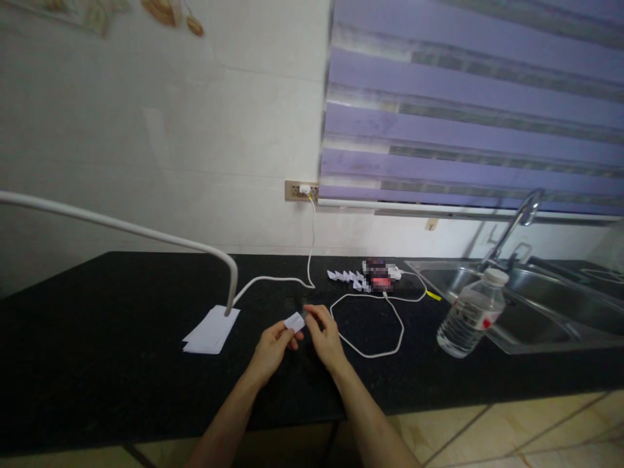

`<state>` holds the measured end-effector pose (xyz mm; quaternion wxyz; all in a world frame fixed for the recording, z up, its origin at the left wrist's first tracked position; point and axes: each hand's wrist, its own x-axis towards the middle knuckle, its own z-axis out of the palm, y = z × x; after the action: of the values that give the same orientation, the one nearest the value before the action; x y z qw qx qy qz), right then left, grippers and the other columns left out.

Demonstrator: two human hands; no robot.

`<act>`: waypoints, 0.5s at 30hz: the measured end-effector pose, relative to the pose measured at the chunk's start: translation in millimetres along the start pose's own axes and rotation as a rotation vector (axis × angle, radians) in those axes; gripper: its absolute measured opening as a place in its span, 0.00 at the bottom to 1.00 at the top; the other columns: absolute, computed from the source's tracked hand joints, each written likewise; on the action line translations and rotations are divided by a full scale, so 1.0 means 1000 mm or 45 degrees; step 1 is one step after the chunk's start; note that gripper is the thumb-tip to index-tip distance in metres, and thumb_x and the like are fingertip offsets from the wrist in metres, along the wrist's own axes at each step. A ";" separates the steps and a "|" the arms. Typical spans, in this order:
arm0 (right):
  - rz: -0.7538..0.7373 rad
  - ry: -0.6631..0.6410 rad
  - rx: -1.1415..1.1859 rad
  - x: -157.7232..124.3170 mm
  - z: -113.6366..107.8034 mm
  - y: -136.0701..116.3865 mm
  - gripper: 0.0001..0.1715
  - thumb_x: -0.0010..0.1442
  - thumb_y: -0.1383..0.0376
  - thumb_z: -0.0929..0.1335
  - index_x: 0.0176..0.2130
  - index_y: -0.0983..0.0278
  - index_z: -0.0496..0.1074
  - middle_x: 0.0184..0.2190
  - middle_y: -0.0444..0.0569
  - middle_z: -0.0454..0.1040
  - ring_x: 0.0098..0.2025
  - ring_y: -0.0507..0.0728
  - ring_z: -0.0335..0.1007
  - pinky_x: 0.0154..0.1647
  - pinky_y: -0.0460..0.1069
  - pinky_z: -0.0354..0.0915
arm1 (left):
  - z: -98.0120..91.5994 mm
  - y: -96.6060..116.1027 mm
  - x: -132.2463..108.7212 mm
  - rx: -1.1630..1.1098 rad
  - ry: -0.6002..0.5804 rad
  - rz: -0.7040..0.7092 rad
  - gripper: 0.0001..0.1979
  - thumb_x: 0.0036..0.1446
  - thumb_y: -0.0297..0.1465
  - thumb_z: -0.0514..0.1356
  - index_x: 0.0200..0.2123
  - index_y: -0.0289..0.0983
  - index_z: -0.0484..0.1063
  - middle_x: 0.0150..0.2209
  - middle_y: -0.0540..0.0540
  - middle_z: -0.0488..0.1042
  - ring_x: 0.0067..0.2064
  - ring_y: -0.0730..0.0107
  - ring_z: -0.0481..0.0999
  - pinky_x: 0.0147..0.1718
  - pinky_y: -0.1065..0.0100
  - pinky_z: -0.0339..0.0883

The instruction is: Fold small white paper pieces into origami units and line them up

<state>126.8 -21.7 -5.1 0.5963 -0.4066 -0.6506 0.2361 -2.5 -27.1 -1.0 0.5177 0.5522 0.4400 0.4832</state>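
Between the thumb and fingers of my left hand (273, 344) is a small white piece of paper (294, 322), which looks folded. My right hand (324, 330) is closed at the paper's right edge, thumb and fingertips drawn together there. Both hands are just above the dark countertop (121, 390). To their left lies a small stack of white paper sheets (212, 331). Beyond my right hand, several small folded white papers (347, 278) sit in a row beside a phone-like item (380, 276), which is blurred out.
A white cable (368, 355) loops on the counter and runs to a charger (305, 189) in the wall socket. A white bent rod (146, 231) reaches in from the left above the sheets. At right stand a water bottle (470, 318) and a sink (550, 302) with a faucet (517, 221).
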 end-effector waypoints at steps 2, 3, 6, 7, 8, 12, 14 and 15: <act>0.082 -0.060 0.064 0.001 0.001 0.001 0.10 0.54 0.67 0.61 0.33 0.64 0.71 0.28 0.45 0.66 0.30 0.51 0.63 0.30 0.46 0.61 | 0.001 0.000 0.000 0.015 -0.037 0.012 0.10 0.47 0.34 0.55 0.27 0.33 0.71 0.21 0.51 0.71 0.23 0.76 0.67 0.26 0.74 0.60; 0.112 -0.078 0.087 0.001 0.002 0.002 0.10 0.54 0.66 0.62 0.31 0.64 0.72 0.27 0.45 0.66 0.29 0.51 0.63 0.29 0.45 0.61 | 0.001 0.000 0.000 0.024 -0.048 0.018 0.10 0.47 0.34 0.55 0.27 0.33 0.71 0.20 0.51 0.70 0.23 0.75 0.68 0.26 0.74 0.60; 0.131 -0.060 0.091 0.000 0.003 0.003 0.09 0.53 0.65 0.63 0.29 0.65 0.71 0.26 0.44 0.67 0.28 0.50 0.63 0.28 0.44 0.61 | 0.000 0.000 0.000 0.050 0.009 0.029 0.12 0.46 0.35 0.56 0.31 0.33 0.71 0.21 0.51 0.71 0.25 0.73 0.70 0.27 0.73 0.62; 0.119 -0.060 0.075 0.000 0.002 0.003 0.09 0.53 0.65 0.63 0.29 0.65 0.71 0.26 0.45 0.67 0.29 0.50 0.63 0.29 0.45 0.61 | 0.000 -0.001 0.001 0.069 0.058 0.042 0.13 0.45 0.35 0.57 0.32 0.33 0.71 0.23 0.50 0.72 0.27 0.72 0.71 0.28 0.72 0.63; 0.104 -0.067 0.058 0.000 0.002 0.003 0.09 0.53 0.65 0.63 0.29 0.65 0.72 0.26 0.45 0.67 0.29 0.50 0.63 0.30 0.45 0.60 | -0.001 -0.001 0.001 0.097 0.117 0.064 0.13 0.44 0.35 0.57 0.33 0.34 0.72 0.26 0.49 0.73 0.29 0.70 0.72 0.30 0.72 0.63; 0.129 -0.130 0.039 0.000 0.001 0.002 0.09 0.54 0.64 0.63 0.29 0.65 0.72 0.26 0.45 0.69 0.29 0.51 0.63 0.31 0.45 0.60 | -0.003 -0.002 0.002 0.192 0.261 0.109 0.13 0.42 0.37 0.59 0.31 0.35 0.73 0.29 0.48 0.75 0.32 0.67 0.73 0.32 0.71 0.64; 0.181 -0.153 0.060 0.000 0.001 0.001 0.10 0.54 0.63 0.63 0.29 0.65 0.71 0.25 0.45 0.69 0.28 0.50 0.63 0.30 0.44 0.61 | -0.004 -0.002 0.001 0.193 0.245 0.086 0.13 0.43 0.37 0.59 0.30 0.35 0.74 0.28 0.47 0.76 0.32 0.67 0.73 0.32 0.70 0.64; 0.205 -0.160 0.071 -0.001 0.002 0.001 0.10 0.54 0.63 0.63 0.29 0.66 0.71 0.25 0.45 0.68 0.28 0.50 0.63 0.29 0.44 0.60 | -0.004 -0.002 0.001 0.199 0.233 0.079 0.12 0.43 0.37 0.59 0.30 0.35 0.74 0.28 0.47 0.76 0.32 0.67 0.73 0.32 0.70 0.64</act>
<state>125.4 -21.4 -6.7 0.5444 -0.4251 -0.6453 0.3263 -6.2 -24.9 -3.2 0.4157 0.5578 0.5043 0.5116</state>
